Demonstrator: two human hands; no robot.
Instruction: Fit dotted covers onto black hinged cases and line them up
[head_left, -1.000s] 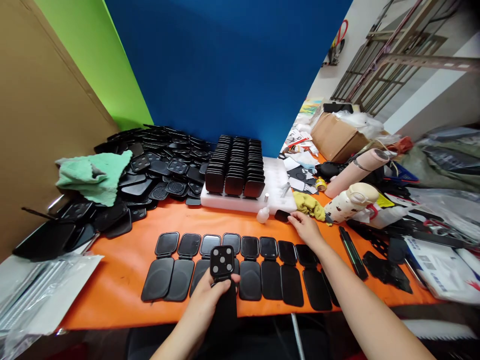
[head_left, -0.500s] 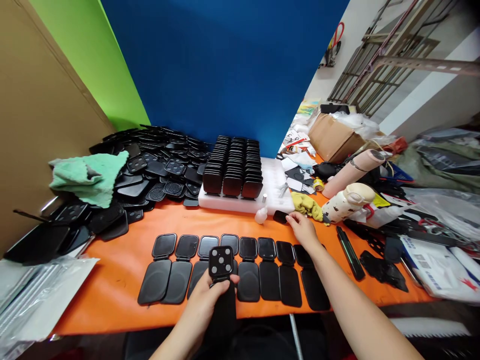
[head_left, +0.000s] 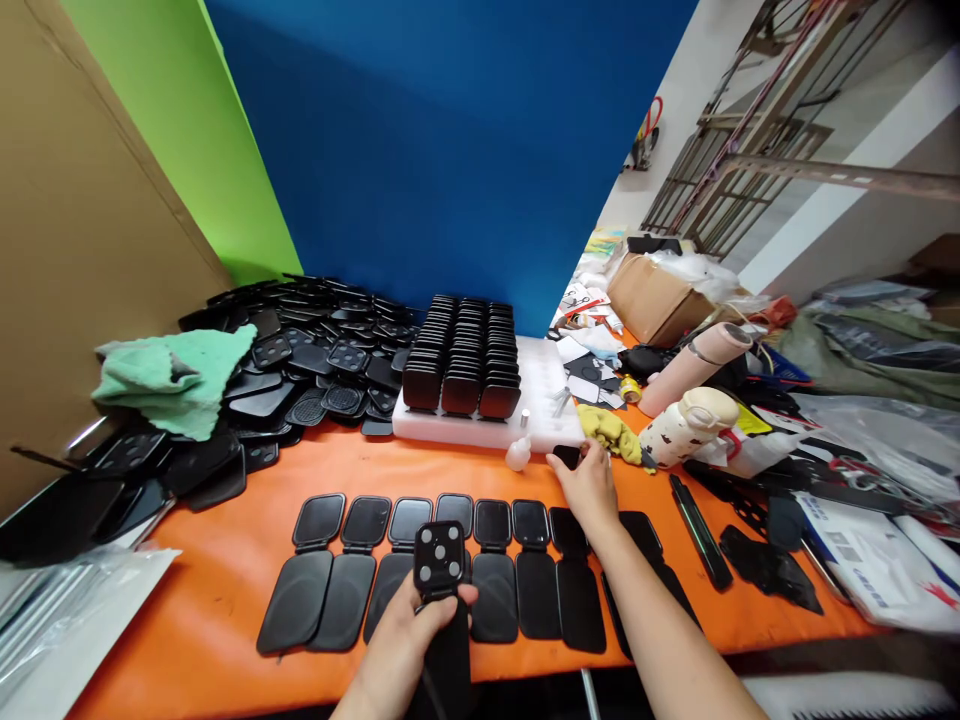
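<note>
An orange surface (head_left: 225,620) is seen set against a blue backdrop (head_left: 450,150), with a green panel and brown board closing in the left side. A black hinged case (head_left: 441,590) is held upright in the left hand (head_left: 401,640), at the near edge of the surface and close to the body; its square upper leaf, marked with four pale dots, is turned toward the camera, and its long axis runs from the palm up and away. The fingers are closed around the lower leaf, with the thumb laid across its front. The right hand (head_left: 589,485) is stretched forward and to the right, well apart from the left, and its fingertips are curled loosely on a small black piece (head_left: 568,456) lying just in front of the white foam tray (head_left: 547,370); whether that piece is actually pinched cannot be told. That piece thus lies farther out and to the right of the held case, much nearer the right hand. Between the two hands, a row of opened black cases (head_left: 495,570) is laid flat, side by side, each with its long axis pointing away from the body. A small white bottle (head_left: 517,453) stands just left of the right hand's fingertips. Ranks of black parts (head_left: 465,355) are stood upright in the tray; a heap of loose black shells (head_left: 300,350) lies to the left under a green cloth (head_left: 176,375), and a yellow cloth (head_left: 611,430) and a pale flask (head_left: 686,425) lie to the right.
</note>
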